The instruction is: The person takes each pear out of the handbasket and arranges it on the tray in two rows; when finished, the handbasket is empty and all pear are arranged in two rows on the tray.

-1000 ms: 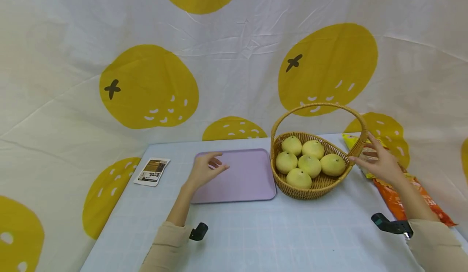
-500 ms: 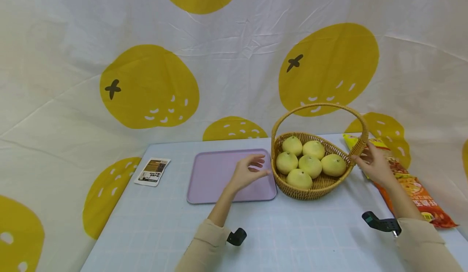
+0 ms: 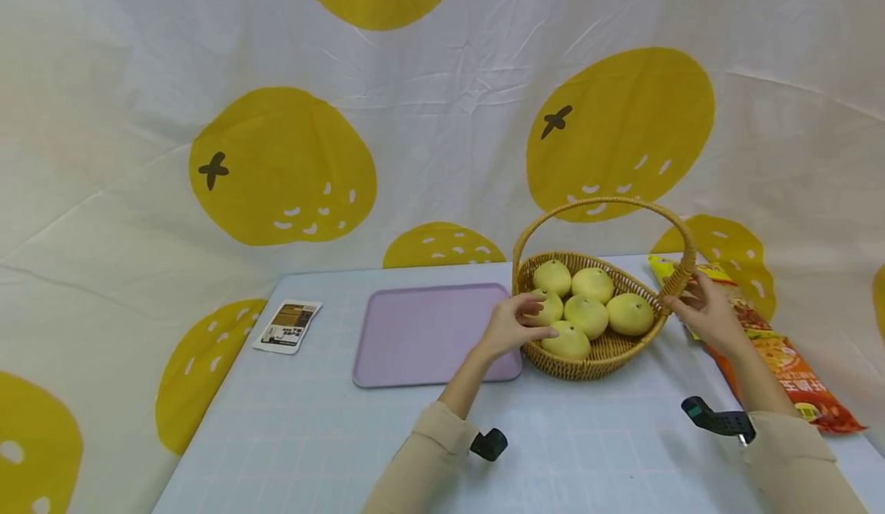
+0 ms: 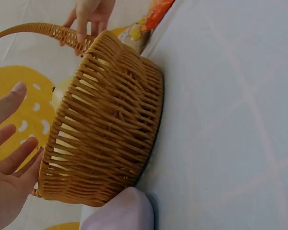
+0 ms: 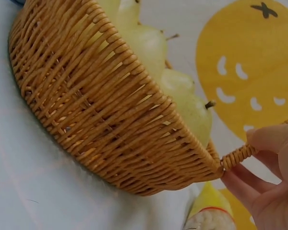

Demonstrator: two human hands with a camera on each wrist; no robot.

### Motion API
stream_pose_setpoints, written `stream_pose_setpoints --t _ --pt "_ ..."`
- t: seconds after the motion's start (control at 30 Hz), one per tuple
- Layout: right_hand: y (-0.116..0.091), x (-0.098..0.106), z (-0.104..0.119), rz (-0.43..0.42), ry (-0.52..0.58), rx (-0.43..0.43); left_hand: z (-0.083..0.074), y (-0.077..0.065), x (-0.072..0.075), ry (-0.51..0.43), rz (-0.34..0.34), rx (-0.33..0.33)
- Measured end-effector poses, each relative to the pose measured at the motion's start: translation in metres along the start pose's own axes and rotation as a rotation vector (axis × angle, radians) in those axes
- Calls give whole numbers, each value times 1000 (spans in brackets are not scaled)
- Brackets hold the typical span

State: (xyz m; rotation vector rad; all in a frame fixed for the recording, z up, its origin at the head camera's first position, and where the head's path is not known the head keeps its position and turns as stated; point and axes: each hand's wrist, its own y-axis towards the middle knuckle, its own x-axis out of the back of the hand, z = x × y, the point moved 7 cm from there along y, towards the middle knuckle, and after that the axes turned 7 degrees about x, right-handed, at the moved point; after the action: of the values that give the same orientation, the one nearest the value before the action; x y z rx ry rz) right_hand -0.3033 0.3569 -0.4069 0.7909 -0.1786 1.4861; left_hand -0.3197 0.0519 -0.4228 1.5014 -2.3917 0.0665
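Observation:
A wicker basket (image 3: 577,369) with a tall arched handle stands at the right of the table, holding several pale yellow-green pears (image 3: 587,315). My right hand (image 3: 712,316) pinches the right foot of the handle; in the right wrist view, the thumb lies on the wrapped cane with fingers beneath it. At the basket's left rim is my left hand (image 3: 510,328), thumb and fingers spread, overlapping the front-left pears in the head view. In the left wrist view, that hand (image 4: 12,187) has its fingertips right at the rim with nothing between thumb and fingers.
A flat lilac tray (image 3: 429,337) lies directly left of the basket. Farther left is a small white packet with a brown label (image 3: 288,326). Red and yellow snack bags (image 3: 788,372) lie along the right edge, beside my right forearm. A fruit-printed cloth hangs behind the table.
My left hand has moved right, from above the tray to the basket's left rim. My right hand has closed in on the handle's foot and now grips it. The basket has stayed put.

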Motion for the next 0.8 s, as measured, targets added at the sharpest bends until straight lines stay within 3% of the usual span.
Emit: stream_pose_setpoints --t 0.13,0.33,0.63,0.8 --pt "0 0 -2 16 5 -6 1 7 -14 78 46 45" --pt "3 1 -1 24 -19 -5 -8 15 -30 317 120 37" --pt "1 2 -11 88 85 -184 -9 20 -41 567 179 33" --pt "1 3 -15 115 130 -233 -9 18 -42 630 167 23"
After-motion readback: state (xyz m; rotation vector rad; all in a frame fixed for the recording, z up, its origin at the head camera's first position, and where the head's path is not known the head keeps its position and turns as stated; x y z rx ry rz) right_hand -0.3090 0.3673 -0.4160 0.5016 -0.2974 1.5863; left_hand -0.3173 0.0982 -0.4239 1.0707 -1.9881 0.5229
